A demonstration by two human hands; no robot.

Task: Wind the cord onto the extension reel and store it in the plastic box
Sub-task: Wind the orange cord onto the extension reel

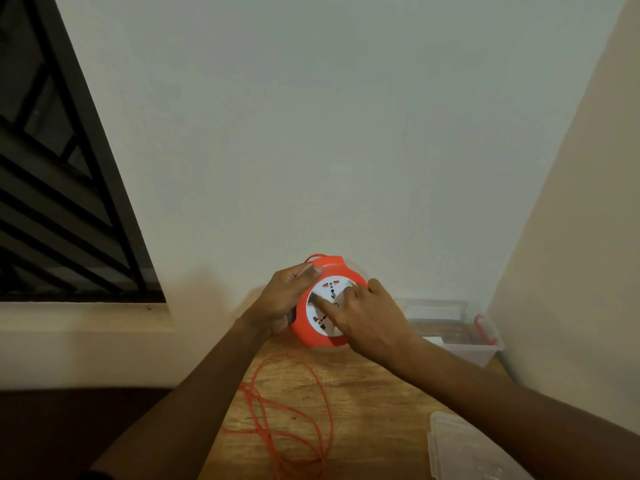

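Your left hand (285,296) grips the round orange plastic extension reel (329,303) by its left rim and holds it above the wooden table (374,403). Your right hand (370,315) rests on its white socket face, the forefinger pressing there. The thin orange cord (294,410) lies in loose loops on the table. The clear plastic box (457,329) stands just right of the reel, its clear lid (464,448) nearer to you.

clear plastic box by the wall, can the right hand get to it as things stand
Probably yes. The clear plastic box sits open on the wooden table, just beyond the right hand, with nothing between them. But that hand is busy, its fingers on the white face of the round orange extension reel.
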